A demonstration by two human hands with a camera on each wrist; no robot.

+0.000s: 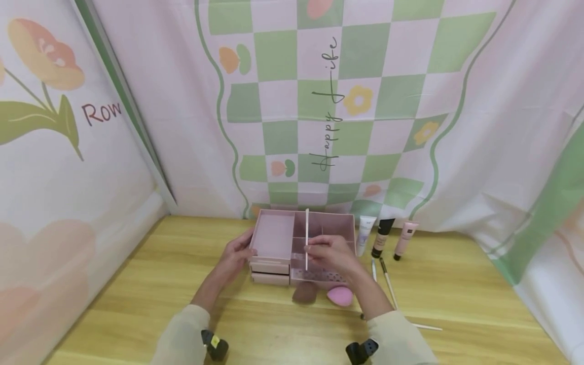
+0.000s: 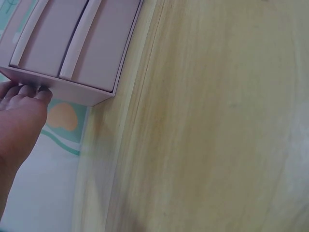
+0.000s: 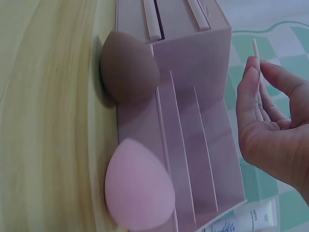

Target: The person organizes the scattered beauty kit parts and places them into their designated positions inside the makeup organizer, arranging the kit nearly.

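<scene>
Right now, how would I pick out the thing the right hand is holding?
Find the pink organizer box against the backdrop on the wooden table. Above its right compartments, the right hand pinches a thin white stick, held upright. Unlike the brushes lying flat to the right, it is raised off the table.

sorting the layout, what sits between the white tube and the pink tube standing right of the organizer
In the head view, a dark bottle with a black cap stands between the white tube and the pink tube, right of the organizer.
</scene>
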